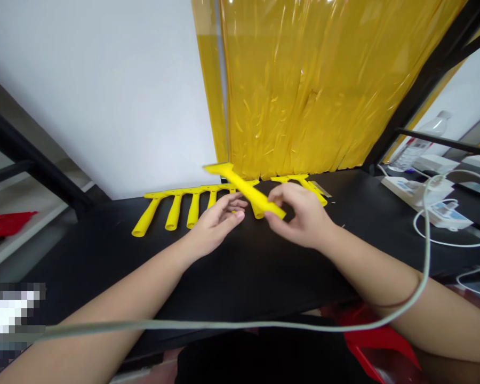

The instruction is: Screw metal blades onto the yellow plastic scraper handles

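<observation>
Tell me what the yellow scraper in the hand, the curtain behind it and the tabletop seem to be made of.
Yellow scraper, held in the right hand: likely moulded plastic, uniform colour, dull sheen. Curtain: seemingly soft translucent yellow plastic strips, glossy with wrinkled highlights. Tabletop: matte black surface; the material cannot be told.

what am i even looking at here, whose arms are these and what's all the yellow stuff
This is one picture from a camera worn on a person's head, looking down at their own bare arms over a black table. The right hand pinches a yellow plastic scraper by its handle, lifted off the table. The left hand is open beside it, fingers near the handle's end. Behind lie more yellow scrapers in a row. A yellow plastic curtain hangs at the back. At right are a power strip and a water bottle. A grey cable crosses the foreground.
</observation>
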Tool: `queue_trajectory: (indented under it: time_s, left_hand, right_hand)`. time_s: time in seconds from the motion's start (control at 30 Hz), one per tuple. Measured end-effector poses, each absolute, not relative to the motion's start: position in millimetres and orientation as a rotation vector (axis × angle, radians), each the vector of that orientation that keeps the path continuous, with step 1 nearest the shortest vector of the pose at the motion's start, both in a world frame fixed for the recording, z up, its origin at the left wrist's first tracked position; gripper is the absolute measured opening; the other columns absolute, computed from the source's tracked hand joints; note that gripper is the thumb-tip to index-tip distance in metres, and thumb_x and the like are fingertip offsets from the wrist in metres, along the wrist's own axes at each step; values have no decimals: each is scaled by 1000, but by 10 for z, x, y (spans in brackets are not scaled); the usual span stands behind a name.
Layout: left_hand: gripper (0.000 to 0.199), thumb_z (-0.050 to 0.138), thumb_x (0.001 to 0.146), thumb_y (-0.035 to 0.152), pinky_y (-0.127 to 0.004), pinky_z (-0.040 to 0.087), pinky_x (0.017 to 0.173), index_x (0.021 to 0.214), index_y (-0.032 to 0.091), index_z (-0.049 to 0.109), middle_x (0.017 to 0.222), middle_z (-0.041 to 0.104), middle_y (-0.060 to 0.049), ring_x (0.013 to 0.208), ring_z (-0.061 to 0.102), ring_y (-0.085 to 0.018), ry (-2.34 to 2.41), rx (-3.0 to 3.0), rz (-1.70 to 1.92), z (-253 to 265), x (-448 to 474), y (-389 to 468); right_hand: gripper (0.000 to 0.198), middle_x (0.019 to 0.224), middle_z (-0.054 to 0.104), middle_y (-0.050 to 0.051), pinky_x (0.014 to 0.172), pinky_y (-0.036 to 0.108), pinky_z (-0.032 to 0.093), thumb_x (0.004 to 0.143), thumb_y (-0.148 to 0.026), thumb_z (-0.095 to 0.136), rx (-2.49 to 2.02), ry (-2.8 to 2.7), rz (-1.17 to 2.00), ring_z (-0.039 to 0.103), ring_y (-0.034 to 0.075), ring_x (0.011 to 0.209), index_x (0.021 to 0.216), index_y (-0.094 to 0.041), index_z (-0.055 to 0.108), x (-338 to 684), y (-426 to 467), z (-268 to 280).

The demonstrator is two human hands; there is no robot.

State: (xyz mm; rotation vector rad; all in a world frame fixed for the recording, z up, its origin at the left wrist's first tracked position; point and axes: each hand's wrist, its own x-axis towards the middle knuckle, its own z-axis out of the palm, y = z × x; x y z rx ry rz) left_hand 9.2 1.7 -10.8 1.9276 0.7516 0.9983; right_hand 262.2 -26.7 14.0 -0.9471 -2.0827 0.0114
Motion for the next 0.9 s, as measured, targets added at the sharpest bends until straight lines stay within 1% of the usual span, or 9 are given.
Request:
queue_trajectory:
  time_s: [0.13, 0.23, 0.3, 0.4, 0.5, 0.6, 0.7, 0.8, 0.9]
  left_hand:
    - [41, 64, 98, 50, -40, 55, 97, 127, 22, 57, 118, 69, -9, 110, 67, -22, 752, 1353, 1078, -145, 281, -155]
    - [35, 70, 93, 44, -35, 57, 86, 116, 21, 57, 100, 68, -3, 93, 69, -19, 807, 1218, 1049, -115, 287, -183]
    - [36, 69, 90, 41, -32, 57, 73, 118, 21, 59, 87, 65, -1, 78, 67, -17, 853, 1232, 949, -80, 215, -143]
    - [35, 68, 89, 38, -26, 48, 56, 119, 19, 65, 73, 58, 2, 64, 60, -14, 934, 1443, 673, -30, 46, -53]
    - [45, 71, 91, 43, -25, 45, 55, 129, 21, 59, 73, 62, 3, 64, 61, -14, 904, 1658, 358, -21, -92, 4]
    - [51, 73, 91, 46, -25, 46, 59, 130, 23, 50, 79, 70, 2, 66, 63, -15, 847, 1793, 225, -63, -139, 16]
    - [42, 73, 90, 45, -26, 46, 61, 120, 23, 56, 84, 68, 1, 66, 60, -13, 861, 1959, 253, -105, -129, 12]
    - [35, 72, 89, 44, -26, 45, 59, 115, 22, 65, 87, 64, 0, 67, 57, -14, 913, 2175, 312, -106, -114, 7]
    - [29, 69, 89, 37, -28, 49, 65, 113, 21, 71, 95, 67, -4, 77, 62, -18, 878, 2411, 286, -81, -103, -7]
  right_hand:
    - [23, 80, 66, 6, 75, 40, 41, 97, -43, 61, -837, -2399, -203, 57, 25, 81, 105, -22, 66, 2490, -483, 137]
    - [35, 85, 69, 5, 78, 40, 43, 98, -51, 64, -830, -2508, -21, 61, 24, 82, 116, -22, 66, 2652, -565, 206]
    - [27, 89, 71, 4, 81, 38, 48, 99, -40, 62, -979, -2487, 150, 65, 21, 82, 120, -22, 66, 2936, -593, 250]
    - [27, 98, 73, 5, 66, 32, 50, 92, -30, 66, -1373, -2425, 390, 67, 20, 77, 118, -25, 69, 3510, -589, 200]
    - [29, 99, 73, 6, 76, 36, 56, 81, -26, 73, -1543, -2497, 517, 71, 24, 87, 111, -27, 75, 3952, -540, 26]
    - [16, 99, 72, 7, 78, 38, 56, 86, -24, 67, -1508, -2520, 557, 71, 24, 85, 100, -27, 76, 4033, -494, -99]
    - [11, 95, 71, 5, 76, 36, 54, 93, -23, 61, -1362, -2609, 585, 67, 21, 82, 93, -24, 72, 3848, -475, -53]
    - [5, 82, 67, 2, 63, 31, 50, 94, -26, 64, -1252, -2564, 609, 60, 18, 69, 93, -23, 68, 3622, -444, 124]
    - [11, 82, 66, 2, 68, 30, 53, 95, -32, 70, -1013, -2362, 658, 62, 17, 72, 93, -23, 66, 3435, -352, 339]
